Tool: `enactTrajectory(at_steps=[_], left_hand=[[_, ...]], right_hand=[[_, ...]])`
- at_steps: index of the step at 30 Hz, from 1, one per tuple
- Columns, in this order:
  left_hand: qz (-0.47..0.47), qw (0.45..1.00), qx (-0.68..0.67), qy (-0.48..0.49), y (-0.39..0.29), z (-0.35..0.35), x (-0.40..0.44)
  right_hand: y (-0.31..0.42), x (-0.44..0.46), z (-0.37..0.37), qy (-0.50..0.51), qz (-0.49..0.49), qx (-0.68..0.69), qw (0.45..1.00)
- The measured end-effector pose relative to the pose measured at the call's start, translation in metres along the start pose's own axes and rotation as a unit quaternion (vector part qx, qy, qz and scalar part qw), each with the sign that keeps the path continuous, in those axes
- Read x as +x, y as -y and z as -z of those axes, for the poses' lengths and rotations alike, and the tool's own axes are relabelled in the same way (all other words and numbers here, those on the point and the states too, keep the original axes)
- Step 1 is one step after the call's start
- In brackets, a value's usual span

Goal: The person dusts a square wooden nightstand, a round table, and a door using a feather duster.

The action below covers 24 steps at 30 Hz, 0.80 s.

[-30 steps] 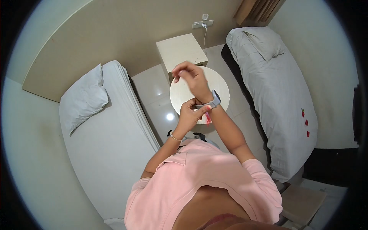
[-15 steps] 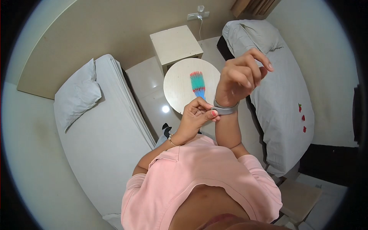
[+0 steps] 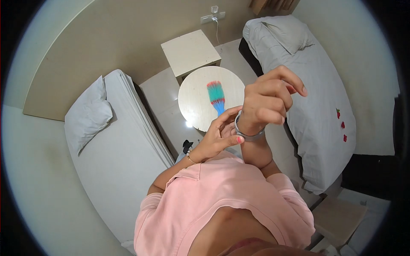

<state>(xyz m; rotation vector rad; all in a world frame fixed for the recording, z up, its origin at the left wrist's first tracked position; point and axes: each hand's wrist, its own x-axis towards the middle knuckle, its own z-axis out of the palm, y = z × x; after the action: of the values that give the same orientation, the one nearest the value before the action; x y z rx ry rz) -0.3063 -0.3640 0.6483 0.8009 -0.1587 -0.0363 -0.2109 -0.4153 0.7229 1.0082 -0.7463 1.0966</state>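
Note:
A grey wristband circles my right wrist. My left hand is at its left side, the thumb pressing on the lower edge and the fingers reaching up behind the wrist, partly hidden. My right hand is raised with nothing in it; its fingers are loosely bent, the index finger farther out than the others. Beyond the hands, a brush with teal, red-tipped bristles and a blue handle lies on a round pale table. My left fingers overlap the view close to the handle's end.
A bed with a pillow stands at left. Another bed at right has several small red pieces on it. Behind the table are a cream cabinet and a wall socket. A brown stool-like surface is lower right.
My right hand has turned and dropped slightly. My left fingers have shifted from a pinch at the wristband to reaching farther up around the wrist. The view has tilted a little.

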Motion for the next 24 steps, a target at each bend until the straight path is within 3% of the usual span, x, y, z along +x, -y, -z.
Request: enactTrajectory(at_steps=[3,6,10,12,14,16,18,20,22,24], left_hand=[[-0.014,0.998,0.051,0.029,0.009,-0.004,0.008],[-0.007,0.998,0.057,0.009,0.037,0.005,0.017],[0.069,0.993,0.057,-0.080,0.083,0.030,0.027],[0.141,0.976,0.119,-0.117,0.130,0.084,0.022],[0.151,0.919,0.327,-0.161,0.167,0.131,-0.003],[0.226,0.872,0.354,-0.251,0.199,0.173,-0.041],[0.235,0.823,0.442,-0.268,0.212,0.200,-0.074],[0.244,0.809,0.439,-0.304,0.239,0.238,-0.112],[0.261,0.758,0.507,-0.316,0.228,0.236,-0.118],[0.302,0.747,0.494,-0.326,0.245,0.271,-0.137]], right_hand=[[0.009,-0.006,-0.013,0.015,-0.069,-0.037,0.997],[0.026,-0.026,-0.011,-0.052,-0.029,-0.054,0.997],[0.071,-0.078,-0.004,-0.248,0.070,-0.198,0.946],[0.100,-0.126,0.016,-0.391,0.101,-0.290,0.868],[0.118,-0.182,0.038,-0.545,0.132,-0.312,0.767],[0.127,-0.241,0.053,-0.655,0.133,-0.324,0.670],[0.135,-0.303,0.069,-0.720,0.095,-0.327,0.605],[0.140,-0.356,0.081,-0.779,0.034,-0.315,0.542],[0.144,-0.392,0.089,-0.791,-0.061,-0.383,0.473],[0.157,-0.431,0.108,-0.814,-0.183,-0.455,0.311]])
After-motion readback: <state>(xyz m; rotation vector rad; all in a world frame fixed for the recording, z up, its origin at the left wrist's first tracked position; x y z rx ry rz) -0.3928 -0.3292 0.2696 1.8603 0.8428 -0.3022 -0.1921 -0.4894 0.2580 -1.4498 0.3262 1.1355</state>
